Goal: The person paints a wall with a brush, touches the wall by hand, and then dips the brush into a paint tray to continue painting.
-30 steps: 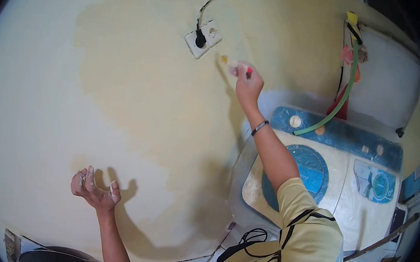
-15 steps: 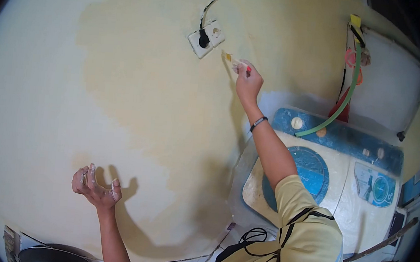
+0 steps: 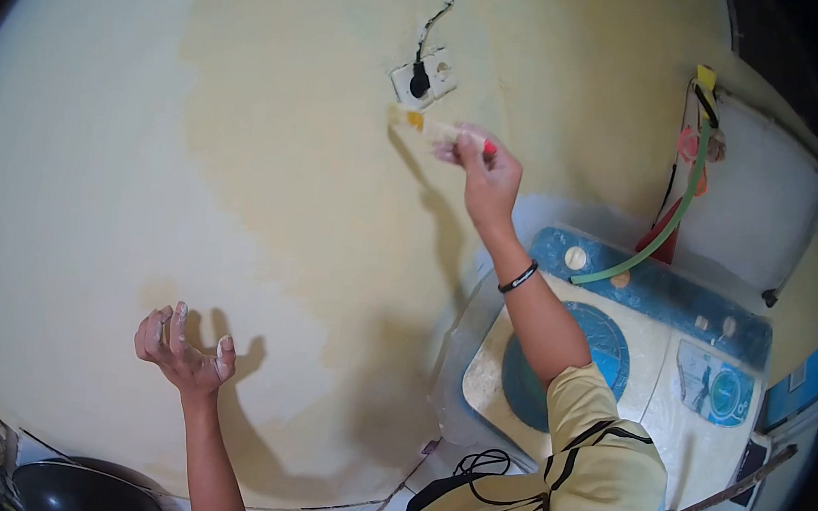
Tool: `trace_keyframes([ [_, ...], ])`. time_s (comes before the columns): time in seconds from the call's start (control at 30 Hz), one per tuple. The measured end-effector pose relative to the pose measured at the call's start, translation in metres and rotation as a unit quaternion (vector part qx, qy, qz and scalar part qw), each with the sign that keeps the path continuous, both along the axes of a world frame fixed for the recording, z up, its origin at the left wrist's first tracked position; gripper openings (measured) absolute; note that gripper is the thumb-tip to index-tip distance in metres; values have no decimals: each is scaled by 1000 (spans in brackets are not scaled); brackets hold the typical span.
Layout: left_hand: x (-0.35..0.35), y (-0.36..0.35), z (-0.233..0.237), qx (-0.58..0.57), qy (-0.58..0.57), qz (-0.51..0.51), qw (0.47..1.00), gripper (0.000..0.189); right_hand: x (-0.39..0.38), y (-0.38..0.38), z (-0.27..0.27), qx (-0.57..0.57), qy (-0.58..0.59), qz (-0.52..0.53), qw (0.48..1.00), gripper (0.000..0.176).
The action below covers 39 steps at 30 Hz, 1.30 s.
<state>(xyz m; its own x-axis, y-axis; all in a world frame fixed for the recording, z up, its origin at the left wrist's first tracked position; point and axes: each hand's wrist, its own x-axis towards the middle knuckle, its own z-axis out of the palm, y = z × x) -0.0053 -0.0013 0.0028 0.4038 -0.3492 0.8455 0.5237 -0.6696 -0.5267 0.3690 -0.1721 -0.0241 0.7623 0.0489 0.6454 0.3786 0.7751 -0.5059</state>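
My right hand (image 3: 486,173) is closed round the handle of a paintbrush (image 3: 432,129). The brush has pale bristles, a yellowish band and a red handle end. Its bristles point left, just below a white double wall socket (image 3: 426,77) that has a black plug in it. The wall (image 3: 271,166) is pale, with darker yellowish patches beside whiter areas. Low on the left, my left hand (image 3: 185,351) is held up in front of the wall, holding nothing. Its fingers are bent and apart, with whitish smears on the fingertips.
A blue and white washing machine (image 3: 654,345) stands at right under my right arm, a green hose (image 3: 669,234) running down to its panel. A black cord (image 3: 438,15) leads up from the socket. A dark round pan-like object (image 3: 86,495) sits at bottom left.
My right hand has swung the brush leftward, so its bristles now lie below the socket rather than to its right. My left hand keeps its shape. The view has shifted slightly.
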Motion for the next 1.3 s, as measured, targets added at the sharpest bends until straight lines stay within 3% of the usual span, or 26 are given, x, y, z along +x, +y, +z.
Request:
trace_keyframes([
  [0.2, 2, -2, 1, 1, -12, -3, 1000, 56, 9, -8, 38, 30, -16, -28, 999, 27],
  [0.3, 1, 0, 1, 1, -12, -5, 1000, 56, 17, 1, 50, 41, -10, -90, 995, 28],
  [0.53, 0, -1, 0, -6, -15, -2, 1000, 57, 47, 36, 91, 3, -42, -212, 976, 24],
  [0.6, 0, 1, -1, -9, -16, -4, 1000, 57, 49, 40, 95, -67, -74, -314, 944, 24],
  [0.8, 0, 1, -3, -16, -17, -14, 1000, 57, 51, 56, 93, -92, -94, -349, 928, 22],
  [1.03, 0, 1, -2, -11, -11, -17, 1000, 58, 36, 57, 75, -92, -117, -344, 927, 21],
  [1.13, -1, 1, -2, -14, -8, -14, 1000, 59, 23, 49, 71, -96, -137, -307, 937, 20],
  [1.2, 0, 0, -1, -14, -10, -15, 1000, 58, 14, 43, 77, -11, -103, -202, 974, 20],
  [1.3, 1, 1, -1, -14, -11, -21, 1000, 57, 15, 30, 95, -19, -76, -203, 976, 21],
])
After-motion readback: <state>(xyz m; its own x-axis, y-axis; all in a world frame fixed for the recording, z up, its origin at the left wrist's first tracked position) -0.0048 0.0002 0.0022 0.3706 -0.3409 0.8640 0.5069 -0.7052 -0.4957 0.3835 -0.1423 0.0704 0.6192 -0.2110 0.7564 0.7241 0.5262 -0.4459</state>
